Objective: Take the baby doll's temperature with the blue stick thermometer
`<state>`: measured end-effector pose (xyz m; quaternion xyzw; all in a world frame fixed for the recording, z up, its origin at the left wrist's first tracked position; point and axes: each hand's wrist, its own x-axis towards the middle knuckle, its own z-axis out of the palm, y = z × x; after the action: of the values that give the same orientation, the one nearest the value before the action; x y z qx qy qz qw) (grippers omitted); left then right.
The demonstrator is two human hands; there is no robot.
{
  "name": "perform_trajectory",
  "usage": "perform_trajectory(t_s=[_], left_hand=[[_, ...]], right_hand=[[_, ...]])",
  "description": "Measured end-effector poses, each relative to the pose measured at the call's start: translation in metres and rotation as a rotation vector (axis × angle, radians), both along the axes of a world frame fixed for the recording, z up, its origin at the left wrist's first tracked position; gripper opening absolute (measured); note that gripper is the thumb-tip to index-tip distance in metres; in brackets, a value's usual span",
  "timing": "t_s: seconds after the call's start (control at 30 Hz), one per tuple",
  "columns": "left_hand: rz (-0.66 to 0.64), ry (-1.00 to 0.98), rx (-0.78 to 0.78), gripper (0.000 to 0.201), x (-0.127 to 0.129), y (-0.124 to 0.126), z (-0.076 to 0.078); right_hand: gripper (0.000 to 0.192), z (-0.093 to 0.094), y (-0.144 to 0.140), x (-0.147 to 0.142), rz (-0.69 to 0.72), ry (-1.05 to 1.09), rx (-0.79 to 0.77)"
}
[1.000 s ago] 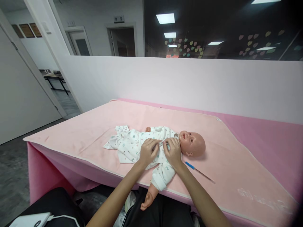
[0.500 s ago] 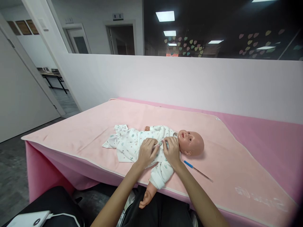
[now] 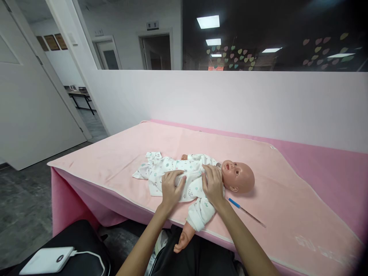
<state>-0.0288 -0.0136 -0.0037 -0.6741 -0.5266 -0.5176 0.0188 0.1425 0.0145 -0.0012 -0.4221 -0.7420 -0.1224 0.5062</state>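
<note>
A baby doll (image 3: 240, 177) in a white printed garment (image 3: 161, 168) lies on its back on a pink blanket (image 3: 115, 157), head to the right. One bare doll arm (image 3: 184, 237) hangs over the near edge. My left hand (image 3: 171, 188) rests palm down on the doll's belly, thumb pointing right. My right hand (image 3: 213, 184) sits on the chest just below the chin, its thumb and fingers pinching the garment's front edge. The garment's lower part spreads out to the left, with no legs showing in it.
A thin stick with a blue end (image 3: 245, 211) lies on the blanket right of my right forearm. A white partition wall (image 3: 230, 103) runs behind the table. A white power bank with a cable (image 3: 47, 260) lies on a black surface at lower left. An open doorway (image 3: 77, 96) is at the left.
My left hand let go of the garment front and slid left down onto the doll's belly, now lying flat. My right hand stayed at the chest. The camera shifted slightly.
</note>
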Motion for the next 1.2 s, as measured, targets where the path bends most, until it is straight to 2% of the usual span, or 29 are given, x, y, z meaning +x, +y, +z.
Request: perform_trajectory(t_s=[0.13, 0.43, 0.5, 0.67, 0.73, 0.9, 1.2], left_hand=[[-0.068, 0.135, -0.002, 0.017, 0.006, -0.002, 0.002], [-0.064, 0.105, 0.031, 0.005, 0.002, 0.002, -0.002], [-0.075, 0.093, 0.072, 0.006, 0.002, 0.003, -0.005], [-0.203, 0.076, 0.108, 0.018, 0.004, 0.002, -0.011], [-0.221, 0.069, 0.098, 0.018, 0.005, 0.001, -0.012], [-0.171, 0.061, 0.079, 0.021, 0.004, 0.004, -0.01], [-0.15, 0.18, 0.098, 0.017, 0.004, 0.01, -0.006]], right_hand=[[0.027, 0.004, -0.005, -0.009, 0.146, -0.135, -0.036], [0.008, 0.007, -0.007, -0.01, 0.186, -0.074, -0.12], [0.01, 0.01, -0.011, -0.011, 0.196, -0.086, -0.131], [0.019, 0.012, -0.017, -0.02, 0.236, -0.149, -0.148], [0.021, 0.009, -0.017, -0.023, 0.234, -0.128, -0.147], [0.021, 0.002, -0.012, -0.022, 0.216, -0.062, -0.128], [0.013, -0.005, -0.009, -0.023, 0.164, -0.129, -0.157]])
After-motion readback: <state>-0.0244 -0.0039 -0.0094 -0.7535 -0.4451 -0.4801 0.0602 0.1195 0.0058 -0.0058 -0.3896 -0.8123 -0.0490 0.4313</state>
